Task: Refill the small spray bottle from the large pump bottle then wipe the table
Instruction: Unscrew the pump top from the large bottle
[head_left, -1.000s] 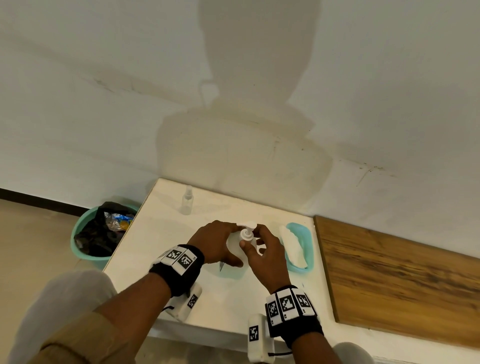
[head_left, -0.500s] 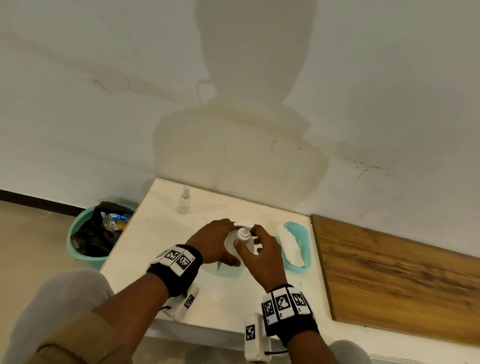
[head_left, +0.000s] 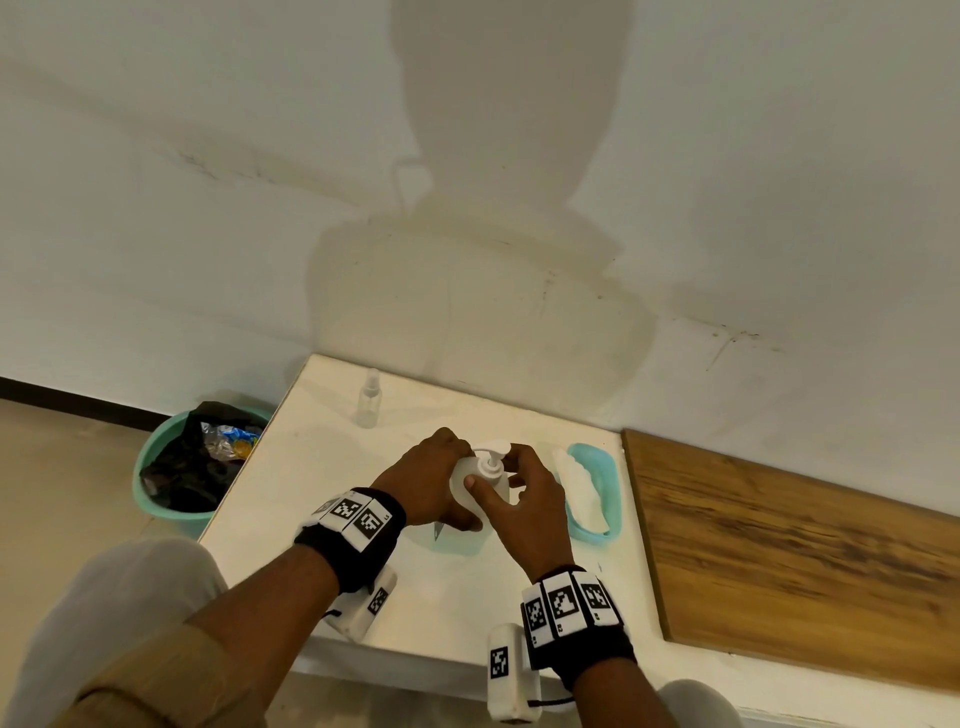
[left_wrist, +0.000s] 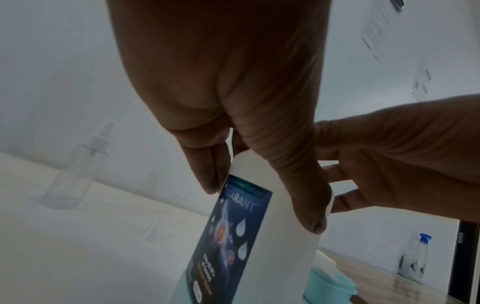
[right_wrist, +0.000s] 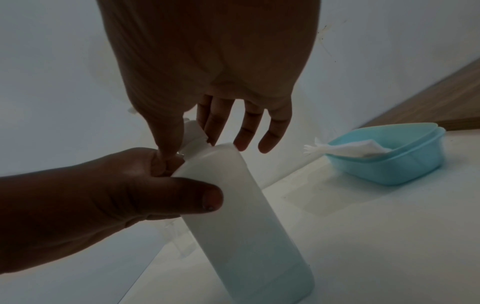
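The large white pump bottle stands on the white table, its blue label showing in the left wrist view. My left hand grips the bottle's body near the shoulder, thumb in front. My right hand pinches the pump neck between thumb and forefinger, with the other fingers straight. The small clear spray bottle stands upright and capped at the table's far left, apart from both hands.
A teal tray holding a white cloth sits just right of the bottle. A small clear funnel lies on the table. A green bin stands on the floor at left, a wooden board at right.
Both hands keep their hold on the pump bottle. The right hand's fingers have shifted slightly around the pump neck.
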